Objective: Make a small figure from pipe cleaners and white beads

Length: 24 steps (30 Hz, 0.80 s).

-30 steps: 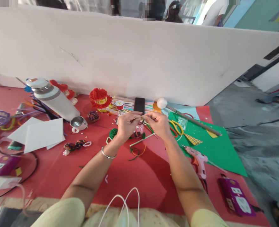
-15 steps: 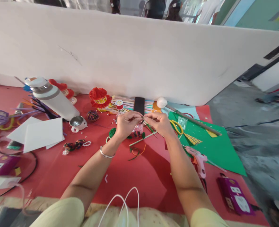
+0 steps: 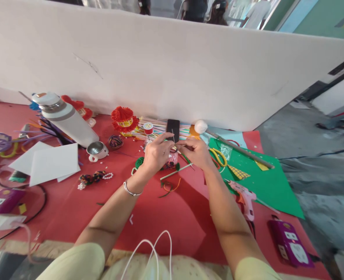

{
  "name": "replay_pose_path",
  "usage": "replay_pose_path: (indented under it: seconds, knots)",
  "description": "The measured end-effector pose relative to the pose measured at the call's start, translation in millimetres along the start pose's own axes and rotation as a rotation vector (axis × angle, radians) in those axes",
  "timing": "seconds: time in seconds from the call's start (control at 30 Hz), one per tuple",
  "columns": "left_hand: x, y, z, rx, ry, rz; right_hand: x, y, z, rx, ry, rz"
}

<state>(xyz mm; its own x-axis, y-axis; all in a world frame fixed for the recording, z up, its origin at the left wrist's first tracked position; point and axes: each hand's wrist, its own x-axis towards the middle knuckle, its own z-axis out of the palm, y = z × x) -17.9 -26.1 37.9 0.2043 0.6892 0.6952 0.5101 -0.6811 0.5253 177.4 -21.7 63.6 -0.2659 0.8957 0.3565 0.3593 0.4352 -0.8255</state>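
Note:
My left hand (image 3: 158, 153) and my right hand (image 3: 196, 153) meet fingertip to fingertip over the middle of the table. A thin, pale, needle-like piece (image 3: 172, 134) stands up at the left fingertips, in front of a black phone (image 3: 173, 125). My right fingers are pinched together; whatever lies between them is too small to make out. Below the hands are a dark multicoloured yarn piece (image 3: 169, 165), a pale green stick (image 3: 174, 172) and loose orange and green strands (image 3: 172, 188). Yellow-handled scissors (image 3: 219, 156) lie beside the right wrist.
Left are a white bottle (image 3: 69, 120), a small cup (image 3: 97, 151), white cards (image 3: 53, 164) and a yarn bow with beads (image 3: 94, 177). Behind sit a red yarn ornament (image 3: 124, 119) and thread spool (image 3: 148, 128). Right are a pink glue gun (image 3: 243, 196) and purple power box (image 3: 290, 241).
My left index finger has lifted away from the pinch, and a thin pale piece now shows upright between the hands. The view has shifted slightly; the table things stay put.

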Motion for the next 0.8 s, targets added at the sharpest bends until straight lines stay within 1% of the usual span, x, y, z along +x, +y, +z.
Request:
replay_pose_path:
  seconds: [0.07, 0.13, 0.2, 0.3, 0.33, 0.4, 0.5, 0.57, 0.67, 0.73, 0.8]
  knots:
    - [1.3, -1.4, -0.3, -0.034, -0.021, 0.009, 1.7, -1.3, -2.7, -0.044, 0.002, -0.062]
    - [3.3, -2.2, -0.5, -0.098, -0.048, 0.02, 2.0, -2.0, -5.6, -0.022, -0.02, -0.08]
    - [5.7, -2.6, -0.7, -0.165, -0.078, 0.026, 0.8, -1.9, -8.3, 0.046, -0.098, 0.004]
    - [7.8, -3.4, -0.8, -0.222, -0.116, 0.012, -2.1, -2.1, -10.7, 0.158, -0.22, 0.224]
    - [7.8, -4.1, -0.5, -0.219, -0.133, 0.008, -2.8, -2.6, -11.0, 0.18, -0.242, 0.269]
    - [6.7, -6.3, 0.7, -0.183, -0.175, 0.011, -3.4, -3.9, -11.2, 0.186, -0.262, 0.294]
    - [4.4, -9.8, 2.6, -0.117, -0.235, 0.025, -2.9, -5.1, -10.5, 0.135, -0.282, 0.301]
    - [4.4, -9.9, 2.6, -0.106, -0.241, 0.026, -2.6, -4.9, -9.7, 0.069, -0.258, 0.258]
    - [7.2, -6.3, -0.4, -0.172, -0.182, 0.01, -2.7, -3.9, -8.3, -0.025, -0.19, 0.146]
    - [9.1, -3.6, -3.0, -0.214, -0.131, -0.006, -3.0, -3.3, -7.6, -0.038, -0.166, 0.112]
    - [9.8, -2.5, -4.5, -0.199, -0.088, -0.005, -2.9, -2.6, -7.1, -0.03, -0.161, 0.092]
